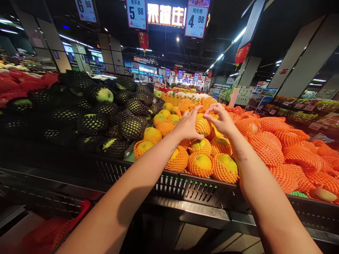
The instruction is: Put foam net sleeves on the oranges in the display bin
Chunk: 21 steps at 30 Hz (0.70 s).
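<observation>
An orange in an orange foam net (202, 127) sits on the pile between my two hands. My left hand (187, 124) curves around its left side, thumb low at the front and fingers over the top. From the upper right, my right hand (219, 118) brings thumb and forefinger close together at the top edge of the net; the exact contact is hard to see. Just below are more netted oranges (200, 164), upright in their sleeves, and a netted orange (225, 168) near the crate's front edge. Bare oranges (153, 134) lie to the left.
Green fruit in black nets (132, 127) is heaped on the left. Fruit in reddish-orange foam nets (267, 148) fills the right side. A black slatted crate wall (190, 188) runs along the front. Price signs (196, 19) hang overhead. A red-rimmed basket (84, 208) stands lower left.
</observation>
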Motion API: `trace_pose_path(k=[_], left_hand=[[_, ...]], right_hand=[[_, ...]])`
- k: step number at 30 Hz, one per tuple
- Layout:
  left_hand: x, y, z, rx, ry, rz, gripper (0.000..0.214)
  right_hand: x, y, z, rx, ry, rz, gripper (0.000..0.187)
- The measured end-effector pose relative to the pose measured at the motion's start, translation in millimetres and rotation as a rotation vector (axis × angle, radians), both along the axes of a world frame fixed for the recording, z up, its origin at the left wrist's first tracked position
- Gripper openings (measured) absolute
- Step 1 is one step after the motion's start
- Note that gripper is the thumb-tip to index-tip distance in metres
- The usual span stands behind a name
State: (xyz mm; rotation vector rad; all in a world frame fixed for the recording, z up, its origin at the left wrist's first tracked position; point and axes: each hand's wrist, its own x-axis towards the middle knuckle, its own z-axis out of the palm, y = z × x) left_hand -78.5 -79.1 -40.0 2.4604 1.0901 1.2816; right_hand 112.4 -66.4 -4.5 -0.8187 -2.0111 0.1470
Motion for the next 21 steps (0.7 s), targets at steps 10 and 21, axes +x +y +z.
trace_pose_path(k=[10, 21], left_hand=[[7.2, 13.2, 1.2, -0.266, -0.664, -0.221, 0.068], [1.4, 16.2, 12.9, -0.200, -0.805, -0.209, 0.017]], right_hand=[[-3.2, 3.1, -12.2, -0.577, 0.329, 0.351, 0.089], [0.1, 14.2, -15.0, -0.441, 0.385, 0.269, 0.080]])
